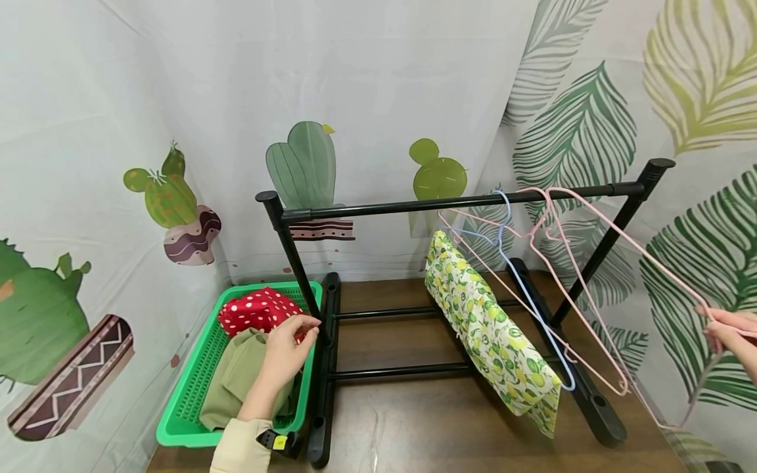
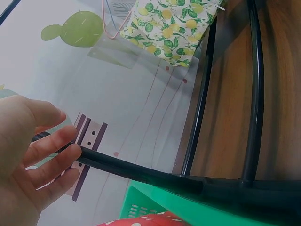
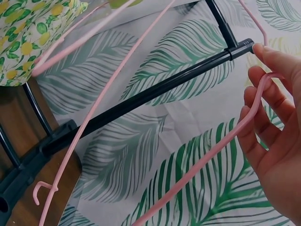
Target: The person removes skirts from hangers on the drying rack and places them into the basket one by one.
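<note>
My right hand (image 1: 733,335) grips one end of a pink hanger (image 3: 188,181) at the right edge of the head view. The hanger's top reaches the rail of a black clothes rack (image 1: 384,209); whether its hook is over the rail I cannot tell. My left hand (image 1: 286,351) is above a green basket (image 1: 177,420), beside the rack's left post. Its fingers are loosely bent with nothing in them; contact with the post is unclear. A lemon-print cloth (image 1: 491,328) hangs from the rack toward the right, near a blue hanger (image 1: 535,312).
In the basket lie a red polka-dot cloth (image 1: 260,309) and an olive-green cloth (image 1: 236,374). Another pink hanger (image 1: 552,276) hangs near the rail's right end. The rack's feet and two lower bars stand on a brown wooden table (image 1: 408,427), with printed curtains behind.
</note>
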A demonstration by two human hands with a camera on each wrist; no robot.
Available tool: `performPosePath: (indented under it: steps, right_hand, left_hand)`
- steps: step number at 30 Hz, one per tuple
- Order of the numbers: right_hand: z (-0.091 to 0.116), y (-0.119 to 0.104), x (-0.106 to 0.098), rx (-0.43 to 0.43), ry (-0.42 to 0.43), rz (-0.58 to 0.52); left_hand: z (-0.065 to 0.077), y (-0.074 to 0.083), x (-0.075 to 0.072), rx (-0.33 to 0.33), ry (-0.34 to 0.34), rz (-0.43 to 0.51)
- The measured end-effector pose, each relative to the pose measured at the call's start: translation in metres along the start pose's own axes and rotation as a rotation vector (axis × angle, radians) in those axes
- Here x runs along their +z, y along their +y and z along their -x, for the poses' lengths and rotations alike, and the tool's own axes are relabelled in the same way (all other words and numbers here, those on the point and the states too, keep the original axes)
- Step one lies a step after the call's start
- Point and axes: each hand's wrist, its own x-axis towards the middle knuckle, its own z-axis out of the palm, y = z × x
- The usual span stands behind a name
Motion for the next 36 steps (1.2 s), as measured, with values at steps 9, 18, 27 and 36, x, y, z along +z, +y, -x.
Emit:
performPosePath:
  steps: [9,18,27,36]
  right_hand:
    - [0.008,0.005,-0.002,0.071,0.024,0.112]
    - [-0.017,-0.154,0.023,0.064,0.038,-0.052]
    - [-0.026,-0.161,0.029,0.166,0.107,-0.088]
    - [-0.037,-0.168,0.038,0.220,0.088,0.027]
  left_hand:
    - [-0.002,-0.003,0.002,0.016,-0.006,0.005]
    - [-0.002,-0.004,0.006,0.046,0.006,0.011]
    - [-0.001,-0.007,0.009,0.062,0.029,0.017]
    - [0.000,-0.005,0.009,0.020,-0.018,0.028]
